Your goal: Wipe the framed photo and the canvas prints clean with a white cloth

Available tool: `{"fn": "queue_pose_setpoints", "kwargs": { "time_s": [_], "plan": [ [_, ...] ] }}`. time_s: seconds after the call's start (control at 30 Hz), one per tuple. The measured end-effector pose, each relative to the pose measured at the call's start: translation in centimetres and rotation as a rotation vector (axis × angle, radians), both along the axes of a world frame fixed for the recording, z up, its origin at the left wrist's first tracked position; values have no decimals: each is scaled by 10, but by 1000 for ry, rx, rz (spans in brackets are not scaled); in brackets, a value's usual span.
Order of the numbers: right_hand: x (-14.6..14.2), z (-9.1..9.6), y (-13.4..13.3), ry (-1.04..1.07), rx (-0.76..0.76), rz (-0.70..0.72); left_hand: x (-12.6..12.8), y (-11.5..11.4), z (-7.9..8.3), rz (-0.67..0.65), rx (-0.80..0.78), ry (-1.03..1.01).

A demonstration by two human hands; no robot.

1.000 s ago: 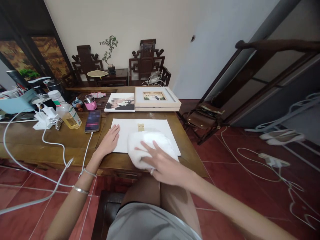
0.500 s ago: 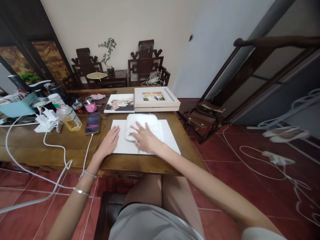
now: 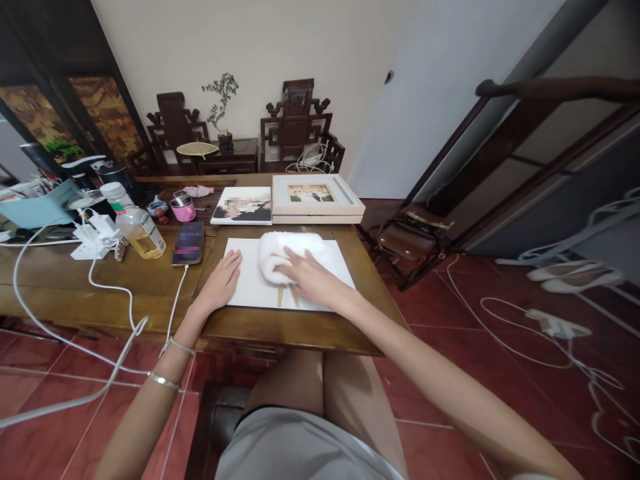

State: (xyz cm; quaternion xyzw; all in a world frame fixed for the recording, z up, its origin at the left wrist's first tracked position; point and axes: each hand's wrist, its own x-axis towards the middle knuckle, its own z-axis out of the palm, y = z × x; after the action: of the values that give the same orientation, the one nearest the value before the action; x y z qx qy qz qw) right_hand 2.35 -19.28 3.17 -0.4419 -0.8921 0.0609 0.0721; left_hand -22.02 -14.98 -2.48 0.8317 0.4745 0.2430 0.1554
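Note:
A white board (image 3: 250,290) lies flat on the wooden table (image 3: 100,287) in front of me. On the board's far half rests a fluffy white cloth (image 3: 290,250). My right hand (image 3: 310,280) presses flat on the cloth's near edge, fingers stretched out. My left hand (image 3: 221,279) lies open and flat on the board's left edge, holding it down. Two thin tan strips (image 3: 287,298) show on the board just below the right hand.
Behind the board lie a photo print (image 3: 243,205) and a framed picture (image 3: 315,198). To the left are a phone (image 3: 189,243) on a charging cable, an oil bottle (image 3: 137,230), a pink cup (image 3: 183,209) and a white power strip (image 3: 93,237). Cables trail over the red floor.
My right hand swept the cloth from the board's near edge up to its far half, then slid it slightly right. The left hand stayed put.

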Motion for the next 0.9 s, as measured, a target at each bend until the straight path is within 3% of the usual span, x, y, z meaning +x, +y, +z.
{"fn": "queue_pose_setpoints", "kwargs": {
  "time_s": [0.1,0.2,0.3,0.43,0.53,0.6,0.7,0.83,0.9],
  "plan": [
    [-21,-7,37,-95,53,-101,0,0,1,-1,-2,1],
    [-42,-8,36,-158,80,-112,-1,0,0,-2,2,0],
    [-50,-1,-2,-188,61,-26,0,1,0,0,4,7],
    [-39,7,-65,-191,-33,118,1,0,0,-1,10,13],
    [-21,9,-83,-110,-92,178,2,-1,0,-2,7,13],
    [-11,9,-76,-42,-117,161,1,0,0,-4,3,7],
    [-8,6,-41,-11,-84,54,1,1,-2,-6,-6,-5],
    [-31,-1,14,-79,0,-132,2,0,-2,-7,-8,-77],
    [-50,-3,28,-102,24,-189,3,-1,0,33,13,-180]
  ]
}}
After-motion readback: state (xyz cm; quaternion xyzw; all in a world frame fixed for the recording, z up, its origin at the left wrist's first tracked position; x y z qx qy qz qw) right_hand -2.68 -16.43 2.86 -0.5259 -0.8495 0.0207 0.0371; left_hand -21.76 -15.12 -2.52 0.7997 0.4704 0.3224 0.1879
